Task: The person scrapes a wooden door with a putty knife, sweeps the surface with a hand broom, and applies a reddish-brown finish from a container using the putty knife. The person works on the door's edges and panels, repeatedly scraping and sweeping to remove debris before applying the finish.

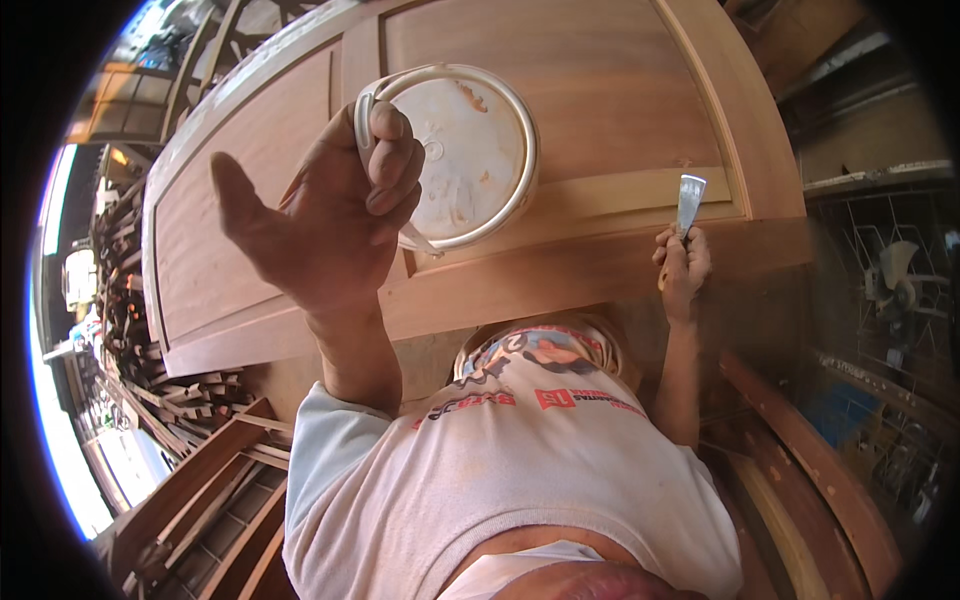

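My left hand [335, 205] is raised over the left part of a wooden panel door [620, 90], its fingers curled round the handle [366, 122] of a round white plastic bucket and its thumb sticking out. The bucket [455, 185] is over the door's middle, with brown stains on its pale round face; whether that face is a lid or the inside bottom, I cannot tell. Off to the right, my right hand [684, 262] grips a putty knife [690, 205] near the door's near edge. The knife's flat metal blade points away from me, and its handle is mostly hidden in my fingers.
Stacked wood offcuts [125, 270] lie at the left, beyond the door. Wooden frames [210, 500] stand at the lower left, and long boards [820, 460] at the lower right. A fan [900, 275] with a wire cage is at the far right.
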